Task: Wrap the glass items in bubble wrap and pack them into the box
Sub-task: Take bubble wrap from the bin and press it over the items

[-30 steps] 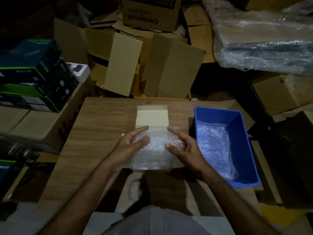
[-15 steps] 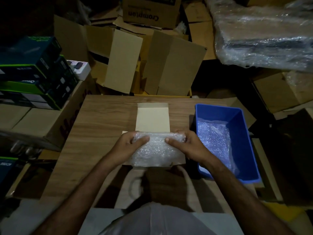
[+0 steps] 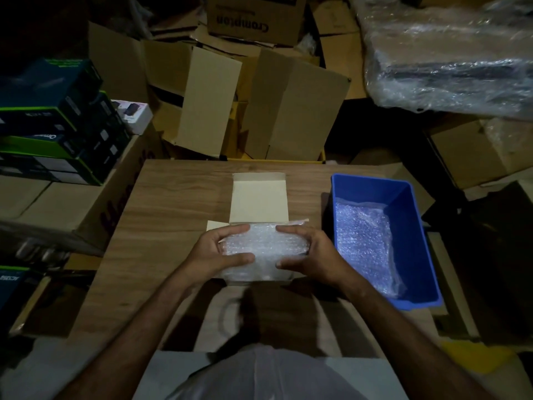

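Note:
A bundle wrapped in bubble wrap (image 3: 261,249) sits over a small open cardboard box (image 3: 259,197) in the middle of the wooden table (image 3: 161,226). The box's lid flap lies flat toward the far side. My left hand (image 3: 219,249) grips the bundle's left end, thumb in front and fingers over the back. My right hand (image 3: 308,252) grips its right end the same way. The glass inside the wrap is hidden.
A blue plastic bin (image 3: 409,215) with a bubble wrap sheet (image 3: 363,243) in it stands right of the box. Open cartons (image 3: 259,111) crowd the table's far edge. Stacked dark product boxes (image 3: 54,122) sit at left, a plastic-wrapped pile (image 3: 450,53) at upper right.
My hands have closed round the ends of the bundle; fingers that lay over its top now curl behind it. The bundle has settled lower into the box.

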Demonstrator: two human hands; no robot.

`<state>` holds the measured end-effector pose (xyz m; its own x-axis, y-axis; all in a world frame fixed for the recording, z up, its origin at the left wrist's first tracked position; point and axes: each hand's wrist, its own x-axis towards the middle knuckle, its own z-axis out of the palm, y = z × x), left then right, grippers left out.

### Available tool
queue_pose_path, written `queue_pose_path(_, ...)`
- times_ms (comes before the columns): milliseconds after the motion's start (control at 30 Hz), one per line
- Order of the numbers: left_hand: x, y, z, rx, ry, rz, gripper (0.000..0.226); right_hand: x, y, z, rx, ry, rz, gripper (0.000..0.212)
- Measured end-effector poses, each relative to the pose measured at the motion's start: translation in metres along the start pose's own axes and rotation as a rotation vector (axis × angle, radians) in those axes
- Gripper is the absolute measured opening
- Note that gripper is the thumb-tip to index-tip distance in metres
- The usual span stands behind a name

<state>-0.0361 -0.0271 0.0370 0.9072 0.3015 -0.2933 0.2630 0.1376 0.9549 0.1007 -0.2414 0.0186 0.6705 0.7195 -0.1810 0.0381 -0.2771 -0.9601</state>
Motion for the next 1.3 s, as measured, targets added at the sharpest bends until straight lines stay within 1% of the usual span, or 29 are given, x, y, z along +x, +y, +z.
queue_pose_path(67, 0.001, 0.000, -0.003, 0.095, -0.043, -0.012, 0.068, 0.006, 0.003, 0.001, -0.016, 0.030, 0.009, 0.051)
queue_pose_path(100, 0.002, 0.000, -0.003, 0.153, -0.045, -0.016, 0.069, 0.010, 0.004, 0.002, -0.031, 0.038, 0.006, 0.041)
queue_pose_path(133, 0.005, 0.000, -0.004, 0.236, -0.028, -0.004, 0.066, 0.012, 0.005, 0.003, -0.056, 0.038, 0.006, 0.032)
queue_pose_path(167, 0.008, -0.002, -0.004, 0.337, 0.001, 0.029, 0.057, 0.013, 0.006, 0.005, -0.077, 0.035, 0.006, 0.025)
queue_pose_path(200, 0.013, -0.007, -0.007, 0.454, 0.036, 0.085, 0.044, 0.015, 0.007, 0.006, -0.085, 0.040, 0.019, 0.022)
queue_pose_path(233, 0.017, -0.010, -0.009, 0.561, 0.067, 0.145, 0.030, 0.016, 0.007, 0.007, -0.094, 0.049, 0.036, 0.022)
queue_pose_path(267, 0.021, -0.014, -0.011, 0.630, 0.086, 0.188, 0.021, 0.017, 0.008, 0.007, -0.119, 0.069, 0.035, 0.023)
queue_pose_path(300, 0.025, -0.018, -0.013, 0.667, 0.091, 0.204, 0.019, 0.019, 0.009, 0.006, -0.152, 0.094, 0.019, 0.026)
queue_pose_path(400, 0.033, -0.019, -0.015, 0.659, 0.066, 0.220, 0.029, 0.023, 0.009, 0.006, -0.123, 0.132, -0.042, 0.023)
queue_pose_path(433, 0.035, -0.016, -0.014, 0.627, 0.045, 0.234, 0.029, 0.024, 0.008, 0.006, -0.120, 0.146, -0.064, 0.021)
queue_pose_path(500, 0.038, -0.010, -0.013, 0.589, -0.003, 0.268, 0.029, 0.026, 0.008, 0.006, -0.188, 0.188, -0.126, 0.018)
queue_pose_path(567, 0.043, -0.009, -0.014, 0.605, -0.034, 0.307, 0.037, 0.029, 0.008, 0.007, -0.248, 0.185, -0.167, 0.019)
queue_pose_path(667, 0.055, -0.014, -0.020, 0.718, -0.005, 0.350, 0.035, 0.040, 0.012, 0.011, -0.331, 0.199, -0.229, 0.015)
queue_pose_path(733, 0.066, -0.019, -0.022, 0.762, 0.030, 0.378, 0.035, 0.049, 0.017, 0.015, -0.368, 0.228, -0.255, 0.019)
queue_pose_path(867, 0.079, -0.023, -0.027, 0.796, 0.071, 0.382, 0.033, 0.060, 0.024, 0.017, -0.406, 0.260, -0.220, 0.021)
queue_pose_path(967, 0.084, -0.025, -0.030, 0.898, 0.114, 0.382, 0.033, 0.062, 0.024, 0.017, -0.456, 0.234, -0.249, 0.015)
queue_pose_path(1000, 0.086, -0.025, -0.031, 0.930, 0.122, 0.383, 0.033, 0.062, 0.024, 0.016, -0.473, 0.229, -0.262, 0.017)
queue_pose_path(1100, 0.090, -0.029, -0.034, 0.979, 0.120, 0.389, 0.034, 0.067, 0.029, 0.014, -0.527, 0.246, -0.303, 0.026)
queue_pose_path(1133, 0.091, -0.030, -0.035, 0.981, 0.112, 0.393, 0.035, 0.071, 0.032, 0.015, -0.542, 0.249, -0.343, 0.024)
queue_pose_path(1200, 0.094, -0.033, -0.037, 0.987, 0.090, 0.395, 0.037, 0.079, 0.041, 0.015, -0.559, 0.245, -0.420, 0.011)
queue_pose_path(1267, 0.096, -0.036, -0.038, 1.002, 0.068, 0.384, 0.037, 0.084, 0.049, 0.014, -0.564, 0.250, -0.419, 0.010)
queue_pose_path(1300, 0.097, -0.036, -0.039, 1.005, 0.062, 0.380, 0.036, 0.087, 0.052, 0.014, -0.564, 0.259, -0.399, 0.019)
